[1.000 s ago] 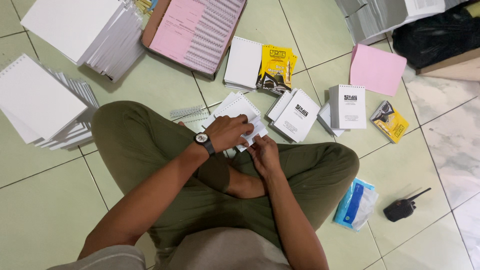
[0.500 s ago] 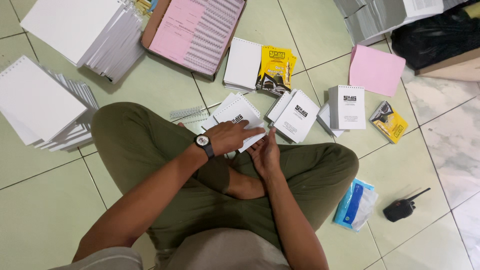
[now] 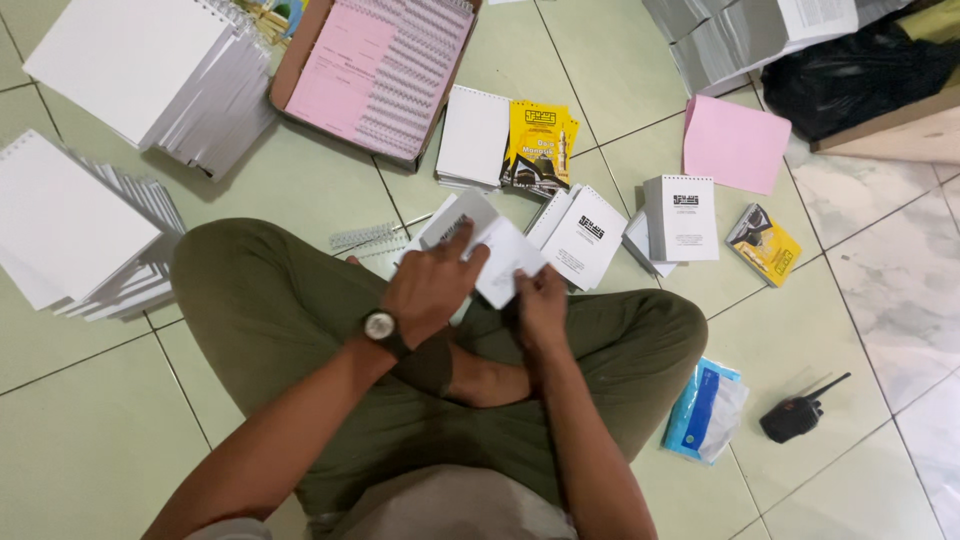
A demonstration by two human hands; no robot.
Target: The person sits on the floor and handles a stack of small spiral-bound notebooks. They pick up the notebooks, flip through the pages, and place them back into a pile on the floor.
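Note:
I sit cross-legged on a tiled floor. My left hand (image 3: 432,287), with a wristwatch, lies flat on top of a small white booklet (image 3: 495,250) resting over my crossed legs. My right hand (image 3: 541,310) pinches the booklet's near right edge. A loose wire spiral binding (image 3: 360,238) lies on the floor just left of the booklet. Two more small white booklets with black print (image 3: 580,235) (image 3: 683,217) lie on the floor just beyond my right hand.
Stacks of white spiral pads (image 3: 140,70) (image 3: 70,225) stand at the left. A cardboard box with pink sheets and wire spirals (image 3: 375,70) is ahead. Yellow covers (image 3: 538,148), a pink sheet (image 3: 733,143), a blue-white packet (image 3: 703,410) and a black radio (image 3: 795,415) lie at right.
My left hand has slid forward and flattened over the booklet. My right hand has shifted slightly along its near edge.

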